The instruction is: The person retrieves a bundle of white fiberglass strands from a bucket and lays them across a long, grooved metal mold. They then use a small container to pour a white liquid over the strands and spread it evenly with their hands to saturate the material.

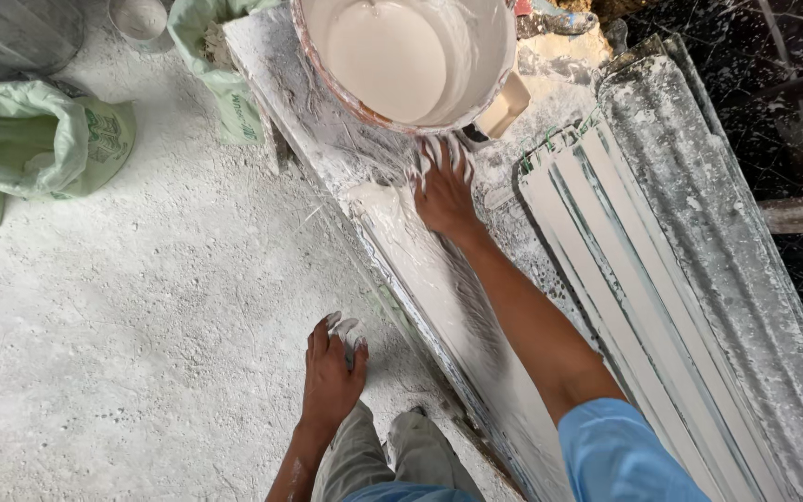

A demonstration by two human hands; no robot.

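Note:
My right hand (442, 191) lies flat with fingers spread on a long mould (439, 307) filled with wet white plaster, close under a large bucket (411, 56) of creamy white liquid plaster. Its fingertips are coated white. My left hand (332, 372) hangs lower down beside the mould's near edge, fingers loosely apart and white at the tips, holding nothing. My knee and foot show below it.
Several long white moulded strips (625, 307) lie side by side to the right of the mould, beside a ribbed grey form (727, 242). Green sacks (39, 139) sit on the dusty white floor at the left. A dark marble wall (792, 112) stands at right.

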